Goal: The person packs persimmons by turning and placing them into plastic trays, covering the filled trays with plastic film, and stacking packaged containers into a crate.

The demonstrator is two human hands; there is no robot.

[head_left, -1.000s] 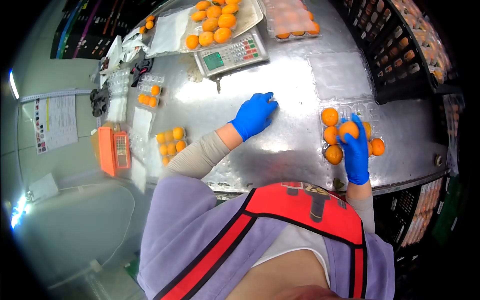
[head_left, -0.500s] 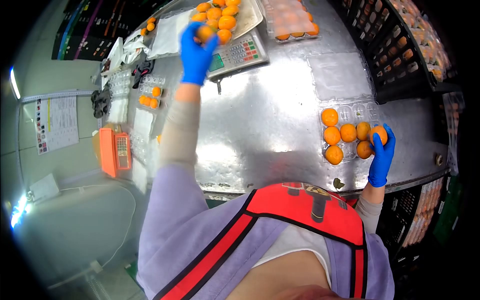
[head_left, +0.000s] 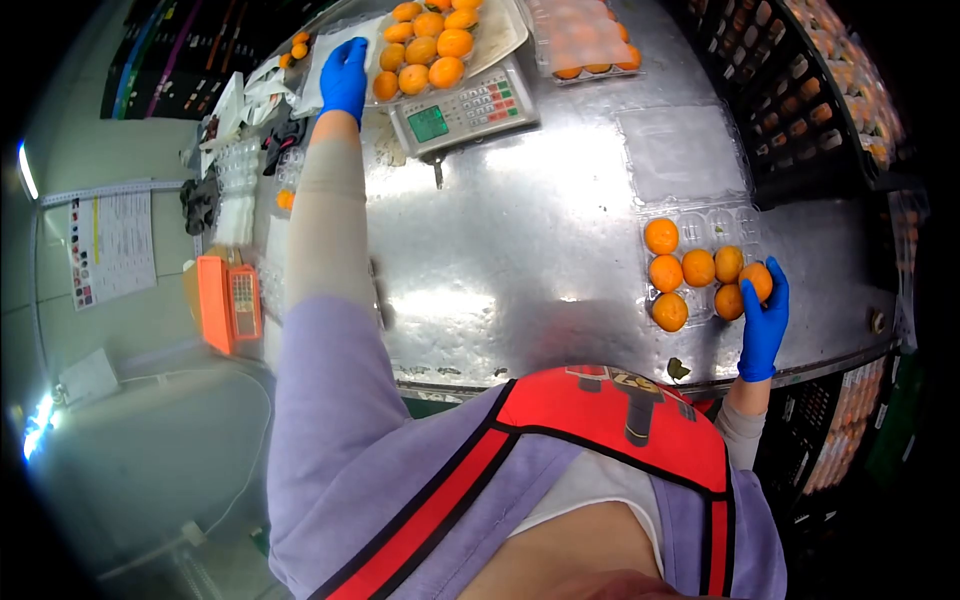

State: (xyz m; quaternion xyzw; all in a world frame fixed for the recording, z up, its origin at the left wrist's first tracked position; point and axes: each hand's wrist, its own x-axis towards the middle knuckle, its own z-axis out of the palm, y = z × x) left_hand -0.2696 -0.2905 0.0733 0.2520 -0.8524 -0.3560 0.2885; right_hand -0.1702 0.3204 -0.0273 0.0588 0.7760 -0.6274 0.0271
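My left hand, in a blue glove, lies over the clear lid of a plastic fruit pack, its fingers stretched out and no orange in them. Beside it, the pack's tray of oranges rests on a digital scale. My right hand, gloved in blue too, is closed round an orange at the right edge of an open clear tray. Several oranges sit in that tray, and some of its back cups hold none. Its flat lid is folded back behind it.
A closed pack of oranges lies at the back. Black crates with packed fruit stand at the right. Stacked clear trays and an orange-coloured box are on the left. A leaf lies near the table's front edge.
My left hand has let go of an orange in the tray on the scale and moved left to the lid. My right hand has shifted slightly, still with its orange.
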